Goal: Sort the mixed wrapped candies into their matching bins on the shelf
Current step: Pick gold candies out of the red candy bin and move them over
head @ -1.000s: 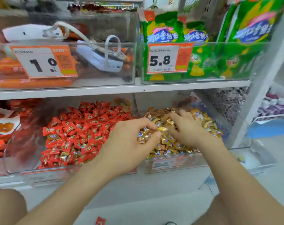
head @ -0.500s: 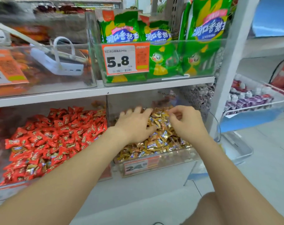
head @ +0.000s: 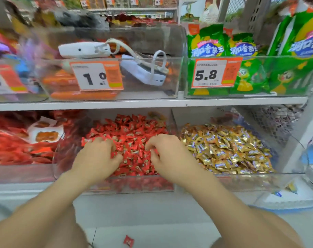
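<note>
Both hands are in the clear bin of red wrapped candies on the lower shelf. My left hand lies on the pile with fingers curled into the red candies. My right hand is beside it, fingers curled down among the red candies; what either hand holds is hidden. The bin to the right holds gold wrapped candies. One red candy lies on the floor below.
The upper shelf carries a clear bin with orange sausages, white power banks and a 1.0 price tag, and a bin of green snack bags tagged 5.8. Red packets fill the lower left bin. A white post stands at right.
Both hands have left the gold candy bin and moved left into the red candy bin. The camera view has swung left with them.
</note>
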Demonstrator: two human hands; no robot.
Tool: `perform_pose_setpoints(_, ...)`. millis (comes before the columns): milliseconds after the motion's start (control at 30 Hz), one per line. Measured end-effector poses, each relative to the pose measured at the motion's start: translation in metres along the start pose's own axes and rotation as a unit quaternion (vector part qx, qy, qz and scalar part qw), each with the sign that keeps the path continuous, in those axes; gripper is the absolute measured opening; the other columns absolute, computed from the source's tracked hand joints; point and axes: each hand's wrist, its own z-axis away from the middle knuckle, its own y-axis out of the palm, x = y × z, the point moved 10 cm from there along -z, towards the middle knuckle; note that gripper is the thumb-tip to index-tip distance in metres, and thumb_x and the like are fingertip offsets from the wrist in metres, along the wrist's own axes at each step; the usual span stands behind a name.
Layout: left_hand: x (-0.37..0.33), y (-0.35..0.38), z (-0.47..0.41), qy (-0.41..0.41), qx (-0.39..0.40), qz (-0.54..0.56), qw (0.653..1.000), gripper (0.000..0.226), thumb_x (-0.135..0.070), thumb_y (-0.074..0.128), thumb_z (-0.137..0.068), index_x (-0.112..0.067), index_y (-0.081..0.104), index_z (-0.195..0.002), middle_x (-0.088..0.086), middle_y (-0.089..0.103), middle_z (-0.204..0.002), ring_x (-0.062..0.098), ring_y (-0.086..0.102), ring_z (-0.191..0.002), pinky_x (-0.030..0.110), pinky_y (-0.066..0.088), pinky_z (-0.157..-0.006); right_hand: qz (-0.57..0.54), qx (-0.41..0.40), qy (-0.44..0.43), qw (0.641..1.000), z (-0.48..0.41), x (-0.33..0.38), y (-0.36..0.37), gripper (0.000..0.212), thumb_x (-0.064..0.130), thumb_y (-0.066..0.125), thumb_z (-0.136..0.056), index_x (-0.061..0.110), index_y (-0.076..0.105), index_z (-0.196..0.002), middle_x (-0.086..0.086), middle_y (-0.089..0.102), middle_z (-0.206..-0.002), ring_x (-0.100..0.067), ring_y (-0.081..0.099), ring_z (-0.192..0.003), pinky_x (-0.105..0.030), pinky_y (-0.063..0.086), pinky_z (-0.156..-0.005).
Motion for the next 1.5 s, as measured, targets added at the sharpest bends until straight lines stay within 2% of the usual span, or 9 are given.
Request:
perform_pose_setpoints(233, 0.048, 0.051, -0.006, -0.087, 0.259, 0.052, 0.96, 0.099, -0.078, 0.076, -0.064, -0.014, 0.048, -0.133, 0.018, 0.039, -0.146, 0.033, 0.052, -0.127, 0.04, 0.05, -0.106, -0.054, 0.162, 0.019, 0.985, -0.052, -0.001, 0.074, 0.014, 0.027, 0.074, -0.096, 0.025, 0.08, -0.109, 0.006, 0.077, -0.1, -0.014, 0.067, -0.099, -0.034, 0.054, -0.094)
perform_pose_setpoints(400, 0.043, 0.059, -0.017, -0.068, 0.292, 0.023, 0.954, 0.106, -0.065, 0.091, -0.061, -0.009, 0.044, -0.138, 0.013, 0.05, -0.142, 0.03, 0.053, -0.126, 0.04, 0.052, -0.103, 0.106, 0.248, -0.016, 0.963, -0.061, 0.022, 0.113, 0.089, 0.069, 0.08, -0.072, 0.038, 0.051, -0.15, 0.002, 0.061, -0.141, -0.03, 0.046, -0.131, -0.049, 0.042, -0.111)
perform_pose_setpoints(567, 0.041, 0.068, -0.02, -0.068, 0.301, 0.012, 0.951, 0.133, -0.058, 0.098, -0.058, 0.002, 0.024, -0.151, 0.025, 0.044, -0.148, 0.037, 0.057, -0.125, 0.042, 0.055, -0.1, 0.215, 0.298, 0.134, 0.92, -0.052, -0.013, 0.11, 0.115, 0.083, 0.072, -0.066, 0.032, 0.03, -0.16, -0.013, 0.03, -0.163, -0.048, 0.027, -0.146, -0.057, 0.035, -0.116)
perform_pose_setpoints(800, 0.03, 0.068, -0.018, -0.149, 0.264, 0.198, 0.932, 0.076, -0.028, 0.099, -0.058, -0.009, 0.052, -0.114, 0.002, 0.062, -0.098, 0.018, 0.058, -0.08, 0.03, 0.051, -0.063, 0.053, 0.335, 0.182, 0.923, -0.06, -0.005, 0.119, 0.12, 0.045, 0.094, -0.06, 0.017, 0.029, -0.157, -0.007, 0.058, -0.139, -0.027, 0.061, -0.117, -0.037, 0.057, -0.096)
perform_pose_setpoints(967, 0.025, 0.083, -0.019, -0.163, 0.289, 0.356, 0.874, 0.109, -0.023, 0.101, -0.02, -0.007, 0.061, -0.12, 0.013, 0.074, -0.118, 0.028, 0.073, -0.102, 0.049, 0.062, -0.092, -0.196, 0.261, 0.234, 0.916, -0.057, -0.005, 0.118, 0.122, 0.013, 0.094, -0.061, 0.029, 0.026, -0.161, 0.001, 0.055, -0.141, -0.02, 0.057, -0.121, -0.033, 0.053, -0.095)
perform_pose_setpoints(1067, 0.026, 0.064, -0.022, -0.146, 0.257, 0.428, 0.854, 0.091, -0.006, 0.095, -0.031, -0.013, 0.064, -0.116, 0.01, 0.078, -0.103, 0.029, 0.077, -0.095, 0.051, 0.063, -0.09, -0.323, 0.206, 0.25, 0.889, -0.061, -0.006, 0.118, 0.122, 0.011, 0.097, -0.045, 0.031, 0.041, -0.152, 0.0, 0.072, -0.123, -0.023, 0.071, -0.11, -0.045, 0.062, -0.093)
perform_pose_setpoints(1167, 0.019, 0.035, -0.031, -0.066, 0.207, 0.51, 0.832, 0.072, 0.012, 0.093, -0.053, -0.012, 0.066, -0.116, 0.009, 0.08, -0.102, 0.027, 0.077, -0.098, 0.047, 0.062, -0.092, -0.394, 0.129, 0.219, 0.883, -0.073, -0.006, 0.091, 0.079, -0.002, 0.096, -0.054, 0.024, 0.063, -0.121, 0.0, 0.081, -0.101, -0.022, 0.077, -0.098, -0.047, 0.062, -0.094)
perform_pose_setpoints(1367, 0.03, 0.016, -0.034, 0.091, 0.144, 0.239, 0.956, 0.095, -0.016, 0.093, -0.073, -0.042, 0.041, -0.148, -0.011, 0.053, -0.139, 0.012, 0.057, -0.125, 0.036, 0.05, -0.108, -0.139, 0.149, 0.154, 0.967, -0.069, -0.019, 0.054, 0.088, 0.037, 0.1, -0.062, 0.034, 0.057, -0.139, 0.011, 0.065, -0.129, -0.014, 0.069, -0.108, -0.031, 0.055, -0.095)
perform_pose_setpoints(1500, 0.03, 0.02, -0.028, 0.121, 0.138, 0.163, 0.969, 0.088, -0.01, 0.086, -0.081, -0.048, 0.039, -0.146, -0.013, 0.032, -0.137, 0.011, 0.047, -0.125, 0.031, 0.044, -0.109, -0.016, 0.154, 0.096, 0.983, -0.056, -0.019, 0.048, 0.048, 0.033, 0.083, -0.084, 0.036, 0.066, -0.129, 0.005, 0.065, -0.128, -0.019, 0.057, -0.118, -0.032, 0.048, -0.095)
